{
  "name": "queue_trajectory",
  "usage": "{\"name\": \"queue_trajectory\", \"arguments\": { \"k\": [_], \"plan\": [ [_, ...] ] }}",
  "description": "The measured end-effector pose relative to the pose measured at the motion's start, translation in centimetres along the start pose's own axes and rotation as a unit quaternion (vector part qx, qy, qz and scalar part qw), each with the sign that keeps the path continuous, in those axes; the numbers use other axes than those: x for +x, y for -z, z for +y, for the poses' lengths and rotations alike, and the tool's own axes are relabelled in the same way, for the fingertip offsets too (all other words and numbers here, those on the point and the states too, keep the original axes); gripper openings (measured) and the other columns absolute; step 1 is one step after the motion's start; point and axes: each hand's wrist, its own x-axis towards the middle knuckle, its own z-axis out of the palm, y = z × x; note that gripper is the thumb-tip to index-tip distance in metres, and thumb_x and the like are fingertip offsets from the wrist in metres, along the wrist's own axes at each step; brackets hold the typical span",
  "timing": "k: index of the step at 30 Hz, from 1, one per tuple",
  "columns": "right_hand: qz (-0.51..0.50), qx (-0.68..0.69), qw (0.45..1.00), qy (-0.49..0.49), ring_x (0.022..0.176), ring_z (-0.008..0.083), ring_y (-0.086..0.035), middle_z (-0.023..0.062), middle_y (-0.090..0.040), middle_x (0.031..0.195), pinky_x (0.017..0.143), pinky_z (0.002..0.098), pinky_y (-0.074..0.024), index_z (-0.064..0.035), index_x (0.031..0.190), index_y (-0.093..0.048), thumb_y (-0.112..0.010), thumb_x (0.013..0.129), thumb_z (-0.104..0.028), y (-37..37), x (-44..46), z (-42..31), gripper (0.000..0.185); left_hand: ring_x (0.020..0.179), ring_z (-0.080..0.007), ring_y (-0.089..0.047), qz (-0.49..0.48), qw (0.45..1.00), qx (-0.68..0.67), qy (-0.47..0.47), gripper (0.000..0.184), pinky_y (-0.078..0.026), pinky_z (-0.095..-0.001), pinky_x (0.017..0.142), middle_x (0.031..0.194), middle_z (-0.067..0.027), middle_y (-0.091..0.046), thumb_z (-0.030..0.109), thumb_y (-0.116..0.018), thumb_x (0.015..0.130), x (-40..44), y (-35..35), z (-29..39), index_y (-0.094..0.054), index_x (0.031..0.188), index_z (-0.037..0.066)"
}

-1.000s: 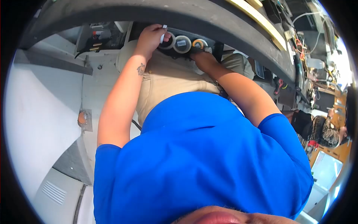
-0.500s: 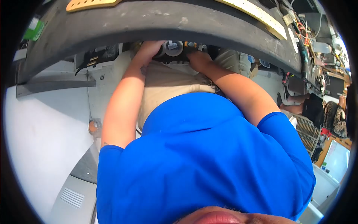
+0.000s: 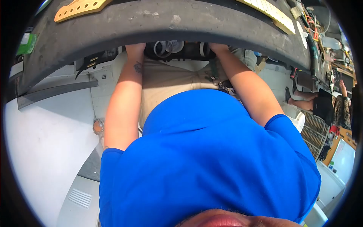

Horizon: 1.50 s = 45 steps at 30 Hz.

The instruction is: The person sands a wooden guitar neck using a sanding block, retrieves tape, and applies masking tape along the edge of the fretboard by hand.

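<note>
My left hand [image 3: 135,48] is at the left end of a dark tray [image 3: 151,53] below the bench edge, its fingers hidden under that edge. At the tray's right end is my right hand [image 3: 219,47], its fingers out of sight too. Between the hands, the tray holds rolls of tape: a pale ring [image 3: 163,48] tilted at the left, a roll beside it [image 3: 176,46], and a whitish roll [image 3: 204,49] standing near my right hand. What either hand grips cannot be seen.
The dark bench [image 3: 159,22] crosses above the tray. On it lie a wooden headstock [image 3: 81,9] at the left and a pale wooden neck [image 3: 268,13] at the right. A green item [image 3: 27,44] sits far left. Another person [image 3: 321,104] is at the far right.
My left hand has moved left to the tray's end and my right hand slightly right. The white item seen earlier at my left hand is out of sight. The rolls have shifted in the tray.
</note>
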Motion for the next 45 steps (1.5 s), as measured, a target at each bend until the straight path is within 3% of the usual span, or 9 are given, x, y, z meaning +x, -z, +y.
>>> {"name": "queue_trajectory", "arguments": {
  "k": [4, 13, 16, 22, 26, 34, 40, 41, 45],
  "plan": [
    [-0.069, -0.054, 0.996, 0.017, 0.145, 0.0425, -0.056, 0.0213, -0.064, 0.152, 0.125, 0.0524, -0.0414, -0.0098, 0.144, -0.069, -0.065, 0.105, -0.030, -1.6, -0.2, 0.3, 0.043, 0.141, -0.0287, -0.059, -0.067, 0.821, -0.492, 0.280, 0.065, -0.048, -0.0429, 0.119, 0.158, -0.0124, -0.059, 0.022, -0.078, 0.104, 0.2, 2.6, 4.8, -0.053, 0.161, 0.005],
    [-0.111, -0.091, 0.987, 0.071, 0.125, 0.0432, -0.069, 0.0203, -0.074, 0.131, 0.109, 0.0535, -0.0537, -0.0128, 0.130, -0.076, -0.074, 0.095, -0.027, 2.3, -1.1, -7.2, 0.038, 0.146, -0.0292, -0.055, -0.177, 0.890, -0.356, 0.223, 0.068, -0.044, -0.0434, 0.123, 0.163, -0.0127, -0.056, 0.023, -0.078, 0.104, 1.9, -0.1, 2.3, -0.051, 0.163, 0.006],
    [-0.054, -0.068, 0.996, -0.035, 0.123, 0.0419, -0.070, 0.0188, -0.076, 0.126, 0.106, 0.0539, -0.0546, -0.0150, 0.128, -0.077, -0.077, 0.092, -0.025, 2.9, -1.2, -7.7, 0.037, 0.147, -0.0293, -0.054, -0.172, 0.908, -0.325, 0.199, 0.068, -0.043, -0.0436, 0.124, 0.164, -0.0131, -0.056, 0.022, -0.078, 0.104, 1.8, -0.4, 1.7, -0.051, 0.164, 0.006],
    [-0.291, -0.003, 0.955, 0.060, 0.130, 0.0448, -0.067, 0.0221, -0.072, 0.135, 0.109, 0.0549, -0.0538, -0.0186, 0.139, -0.072, -0.077, 0.091, -0.028, 0.4, -1.3, -9.1, 0.049, 0.150, -0.0295, -0.052, -0.165, 0.931, -0.281, 0.165, 0.068, -0.042, -0.0438, 0.126, 0.165, -0.0140, -0.054, 0.022, -0.077, 0.103, 1.3, -0.7, 0.9, -0.050, 0.164, 0.006],
    [-0.184, 0.003, 0.953, 0.242, 0.135, 0.0471, -0.063, 0.0219, -0.067, 0.145, 0.114, 0.0564, -0.0510, -0.0177, 0.143, -0.070, -0.075, 0.093, -0.029, 0.2, -2.9, -12.6, 0.052, 0.152, -0.0295, -0.050, -0.149, 0.953, -0.239, 0.115, 0.070, -0.041, -0.0439, 0.127, 0.166, -0.0143, -0.053, 0.019, -0.078, 0.102, 1.4, -1.4, -0.4, -0.050, 0.164, 0.006],
    [-0.263, 0.008, 0.963, 0.061, 0.135, 0.0440, -0.064, 0.0203, -0.069, 0.144, 0.116, 0.0555, -0.0497, -0.0124, 0.140, -0.072, -0.072, 0.096, -0.031, 3.2, -0.3, -13.0, 0.048, 0.149, -0.0311, -0.055, -0.129, 0.949, -0.253, 0.135, 0.069, -0.041, -0.0428, 0.127, 0.160, -0.0169, -0.059, 0.016, -0.080, 0.098, 1.3, -0.6, 1.6, -0.053, 0.161, 0.005],
    [-0.148, -0.094, 0.984, 0.022, 0.135, 0.0392, -0.067, 0.0204, -0.072, 0.142, 0.116, 0.0516, -0.0515, -0.0112, 0.134, -0.078, -0.056, 0.109, -0.034, 2.5, -0.3, -4.3, 0.040, 0.147, -0.0313, -0.056, -0.128, 0.949, -0.254, 0.135, 0.068, -0.042, -0.0426, 0.125, 0.158, -0.0172, -0.060, 0.017, -0.080, 0.098, 1.8, 0.1, 1.8, -0.054, 0.159, 0.005],
    [-0.244, -0.122, 0.962, -0.006, 0.139, 0.0385, -0.064, 0.0201, -0.070, 0.147, 0.120, 0.0511, -0.0485, -0.0107, 0.139, -0.075, -0.056, 0.109, -0.034, 2.3, -1.0, -3.3, 0.043, 0.147, -0.0313, -0.056, -0.127, 0.949, -0.254, 0.132, 0.067, -0.042, -0.0425, 0.125, 0.157, -0.0173, -0.060, 0.017, -0.080, 0.098, 2.1, 0.2, 1.9, -0.055, 0.159, 0.005],
    [-0.214, -0.099, 0.971, -0.048, 0.161, 0.0422, -0.039, 0.0230, -0.048, 0.170, 0.134, 0.0543, -0.0308, -0.0097, 0.160, -0.057, -0.057, 0.105, -0.036, 3.1, -1.8, -4.7, 0.061, 0.145, -0.0314, -0.057, -0.125, 0.950, -0.249, 0.139, 0.066, -0.043, -0.0424, 0.124, 0.156, -0.0175, -0.061, 0.017, -0.080, 0.098, 3.1, 1.2, 2.1, -0.055, 0.158, 0.005]
  ]
}}
